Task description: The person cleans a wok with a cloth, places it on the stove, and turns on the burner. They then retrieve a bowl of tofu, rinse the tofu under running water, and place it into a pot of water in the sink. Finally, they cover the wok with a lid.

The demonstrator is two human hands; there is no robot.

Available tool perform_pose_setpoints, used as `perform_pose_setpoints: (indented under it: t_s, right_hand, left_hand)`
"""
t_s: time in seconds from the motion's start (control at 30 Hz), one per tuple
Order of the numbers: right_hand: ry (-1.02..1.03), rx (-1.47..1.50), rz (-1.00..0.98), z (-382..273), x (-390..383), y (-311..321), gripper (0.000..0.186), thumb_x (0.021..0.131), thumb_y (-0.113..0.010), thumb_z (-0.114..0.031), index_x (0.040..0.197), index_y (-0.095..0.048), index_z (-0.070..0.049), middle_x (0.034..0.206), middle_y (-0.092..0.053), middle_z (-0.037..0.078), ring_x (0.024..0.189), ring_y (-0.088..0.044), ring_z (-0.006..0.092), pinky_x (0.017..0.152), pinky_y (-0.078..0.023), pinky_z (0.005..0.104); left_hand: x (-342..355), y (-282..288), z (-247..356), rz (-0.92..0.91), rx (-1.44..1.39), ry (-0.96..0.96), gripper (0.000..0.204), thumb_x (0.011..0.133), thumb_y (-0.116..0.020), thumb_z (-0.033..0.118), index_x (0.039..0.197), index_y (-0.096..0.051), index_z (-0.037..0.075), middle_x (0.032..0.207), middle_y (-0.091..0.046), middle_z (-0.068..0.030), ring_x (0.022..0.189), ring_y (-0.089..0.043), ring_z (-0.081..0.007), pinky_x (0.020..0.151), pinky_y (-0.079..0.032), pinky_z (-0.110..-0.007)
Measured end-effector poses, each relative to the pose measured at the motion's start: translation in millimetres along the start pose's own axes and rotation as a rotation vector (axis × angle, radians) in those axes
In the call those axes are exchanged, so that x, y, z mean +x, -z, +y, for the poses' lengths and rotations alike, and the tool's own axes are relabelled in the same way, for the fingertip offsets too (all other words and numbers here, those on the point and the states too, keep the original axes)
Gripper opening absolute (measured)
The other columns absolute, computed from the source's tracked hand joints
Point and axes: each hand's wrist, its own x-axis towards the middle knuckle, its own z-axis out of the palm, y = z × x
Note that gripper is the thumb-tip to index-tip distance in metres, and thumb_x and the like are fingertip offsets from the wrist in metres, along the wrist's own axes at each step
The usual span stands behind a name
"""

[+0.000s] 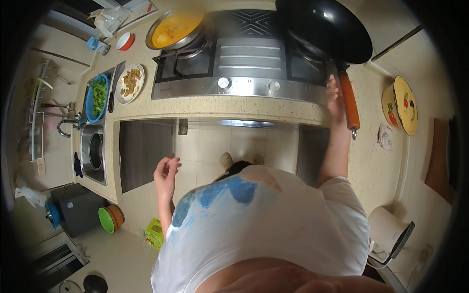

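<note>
My right hand (334,97) is closed around the wooden handle (349,100) of a black wok (327,24), gripping from below. Curled fingers show to the left of the handle, which hides part of the palm. The wok's bowl is over the right burner of the steel gas stove (249,53). My left hand (167,168) hangs in front of the counter, fingers loosely bent and apart, with nothing visible in it. On the left burner sits a metal pan (150,35) of orange-yellow liquid. A white plate (138,93) of brown pieces lies left of the stove.
A knife (113,88) lies beside a blue basket (88,105) of green leaves, near the sink (100,173). On the right counter are a yellow flowered pot (391,97) and a crumpled cloth (385,136). A red bowl (126,43) stands at the back left.
</note>
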Motion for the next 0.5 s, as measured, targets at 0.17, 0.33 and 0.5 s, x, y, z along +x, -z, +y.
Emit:
perform_pose_setpoints:
  t_s: [0.17,0.33,0.5]
  right_hand:
    - [-0.226,-1.509,0.334,77.2,30.6,1.7,0.051,0.086,-0.054,-0.049,0.09,-0.061,0.001,0.074,-0.065,0.014,0.078,-0.065,0.0203,0.064,-0.053,0.0294]
    - [-0.276,-2.554,0.282,126.8,82.3,-27.5,0.056,0.083,-0.053,-0.05,0.092,-0.064,0.004,0.096,-0.064,0.021,0.096,-0.059,0.0357,0.081,-0.047,0.041]
    - [-0.787,-2.6,0.132,108.8,93.6,-41.1,0.049,0.088,-0.046,-0.041,0.09,-0.066,0.004,0.099,-0.063,0.023,0.097,-0.059,0.0364,0.084,-0.046,0.0426]
  left_hand:
    - [27.7,-8.4,-1.9,-0.108,-0.071,-0.119,0.027,0.089,-0.059,0.013,0.11,-0.055,-0.004,0.095,-0.065,-0.0078,0.084,-0.061,-0.0119,0.073,-0.047,-0.023]
    - [50.1,6.5,-13.4,-0.118,-0.161,-0.187,0.028,0.089,-0.058,0.015,0.111,-0.056,-0.002,0.095,-0.065,-0.0068,0.085,-0.061,-0.0109,0.073,-0.046,-0.023]
    - [56.4,3.3,-34.6,-0.122,-0.22,-0.164,0.027,0.089,-0.058,0.013,0.111,-0.056,-0.002,0.096,-0.065,-0.0072,0.085,-0.061,-0.0109,0.073,-0.047,-0.023]
